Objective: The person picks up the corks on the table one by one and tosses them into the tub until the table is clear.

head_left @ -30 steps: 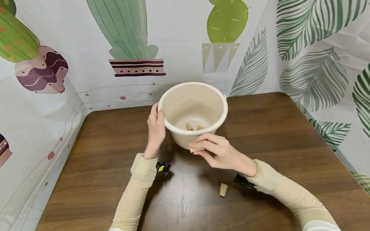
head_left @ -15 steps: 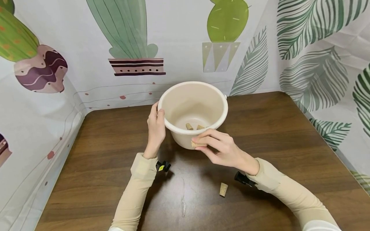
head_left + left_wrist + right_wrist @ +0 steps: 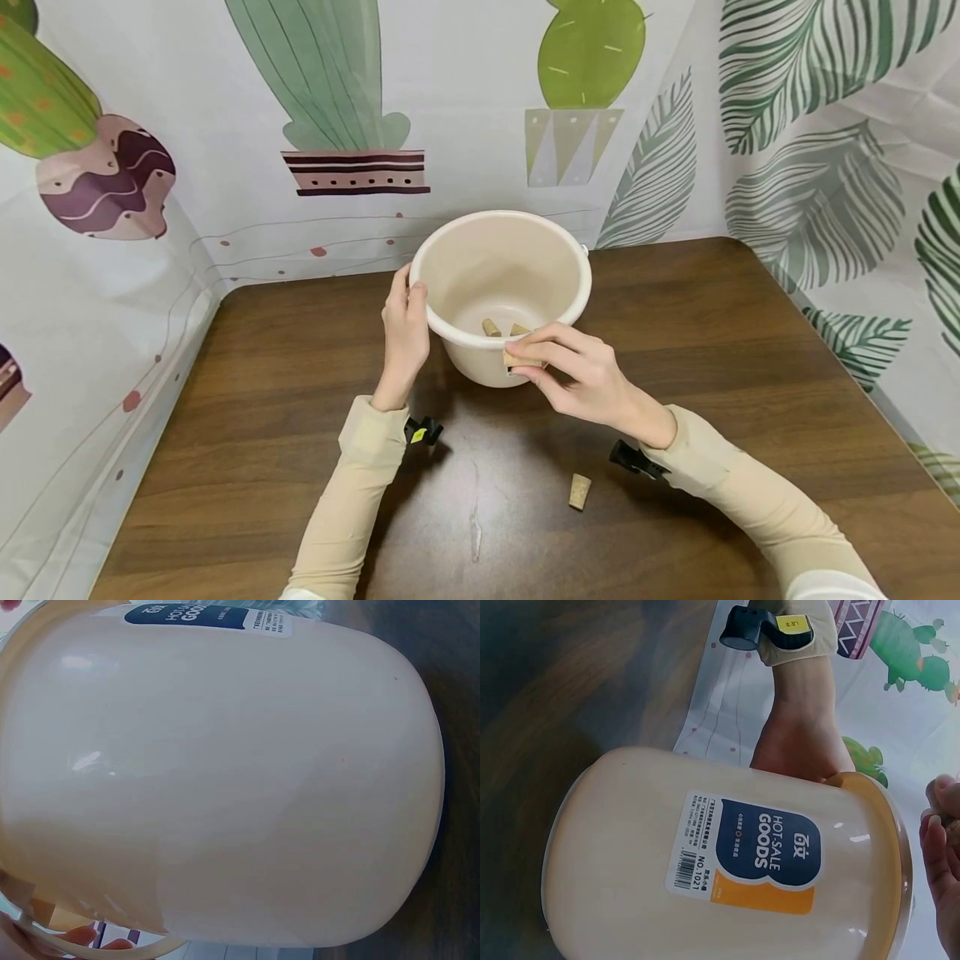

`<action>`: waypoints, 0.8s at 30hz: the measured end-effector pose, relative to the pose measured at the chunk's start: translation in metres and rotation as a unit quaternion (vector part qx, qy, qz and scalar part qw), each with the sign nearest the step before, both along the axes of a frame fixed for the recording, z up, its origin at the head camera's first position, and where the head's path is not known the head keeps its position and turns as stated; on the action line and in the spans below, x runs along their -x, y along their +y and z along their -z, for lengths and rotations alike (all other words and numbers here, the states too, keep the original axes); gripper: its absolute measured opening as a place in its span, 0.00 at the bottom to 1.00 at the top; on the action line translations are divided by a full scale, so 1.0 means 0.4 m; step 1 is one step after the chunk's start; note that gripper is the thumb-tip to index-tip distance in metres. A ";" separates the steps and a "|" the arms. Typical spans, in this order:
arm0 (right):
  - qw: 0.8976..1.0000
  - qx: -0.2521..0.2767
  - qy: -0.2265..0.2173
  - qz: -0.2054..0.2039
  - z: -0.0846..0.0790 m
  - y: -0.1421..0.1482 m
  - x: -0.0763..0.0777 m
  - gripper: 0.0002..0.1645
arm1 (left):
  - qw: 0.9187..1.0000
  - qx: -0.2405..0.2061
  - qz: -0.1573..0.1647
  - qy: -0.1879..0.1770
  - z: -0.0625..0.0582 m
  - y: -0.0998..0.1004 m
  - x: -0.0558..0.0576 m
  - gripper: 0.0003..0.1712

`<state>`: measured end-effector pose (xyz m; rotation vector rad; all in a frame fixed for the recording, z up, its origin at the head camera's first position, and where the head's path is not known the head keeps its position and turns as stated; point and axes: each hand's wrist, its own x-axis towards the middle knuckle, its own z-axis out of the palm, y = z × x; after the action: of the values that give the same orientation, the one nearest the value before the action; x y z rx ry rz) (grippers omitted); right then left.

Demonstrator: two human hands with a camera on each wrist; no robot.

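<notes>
A cream plastic bucket [image 3: 468, 360] stands toward the back of the table. My left hand [image 3: 406, 337] grips its left rim, fingers outside and thumb at the edge. Just in front of the bucket's near rim, my right hand [image 3: 581, 375] pinches a cork stopper [image 3: 519, 361] between thumb and fingers. Inside on the bottom lie a cork [image 3: 491, 328] and another cork [image 3: 520, 330], partly hidden by the rim. One more tapered cork [image 3: 579, 492] lies on the table nearer to me. The right wrist view catches the right hand [image 3: 945, 851] only at its edge.
The brown wooden table [image 3: 285, 400] carries a pale scratch near the middle. Behind it hangs a cloth [image 3: 480, 108] printed with cacti and leaves. A blue and orange label [image 3: 769, 844] is on the bucket's side. Black camera mounts sit at both wrists.
My right hand has risen slightly and shifted a little right with the cork, from below the bucket's near rim up close to it. The left hand and bucket stay in place.
</notes>
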<state>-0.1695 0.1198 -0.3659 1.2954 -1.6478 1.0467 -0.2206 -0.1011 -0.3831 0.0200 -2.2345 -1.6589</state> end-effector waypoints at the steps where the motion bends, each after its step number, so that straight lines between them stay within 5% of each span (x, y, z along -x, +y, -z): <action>1: 1.000 0.001 -0.002 0.003 -0.001 0.001 0.001 0.10 | 1.000 0.000 0.000 0.000 0.000 0.000 0.001 0.25; 24: 0.999 0.030 -0.023 0.028 -0.013 0.010 0.009 0.12 | 1.000 -0.004 -0.007 0.005 0.005 0.001 0.005 0.25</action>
<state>-0.1731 0.1239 -0.3608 1.1867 -1.6640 1.0911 -0.2227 -0.1009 -0.3850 0.0286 -2.2161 -1.6572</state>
